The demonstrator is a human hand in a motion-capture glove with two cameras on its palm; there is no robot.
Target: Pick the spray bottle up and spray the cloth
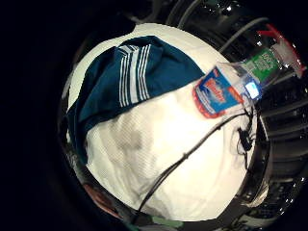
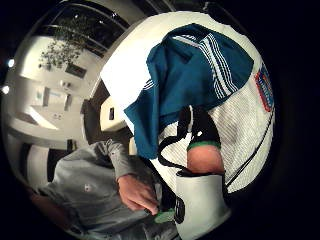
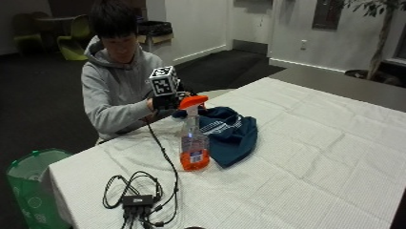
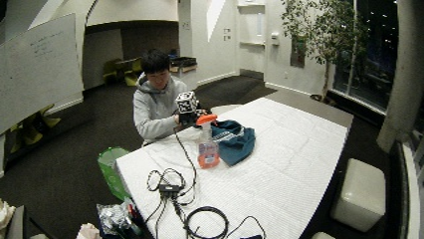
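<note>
- One white cloth-covered table [image 3: 329, 157]; task judged barely begun, nothing lifted, nothing sprayed.
- One crumpled dark blue striped cloth [image 3: 229, 133], lying just beside the bottle.
- One clear plastic spray bottle with orange liquid and orange trigger head [image 3: 193, 140], standing upright on the table.
- One black-gloved right hand [image 3: 164, 101], hovering behind the bottle's head; finger posture impossible to tell.

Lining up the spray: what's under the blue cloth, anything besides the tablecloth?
Around the blue cloth only the white tablecloth shows. The spray bottle stands beside it. The cloth is bunched, so whatever its folds cover stays hidden.
</note>
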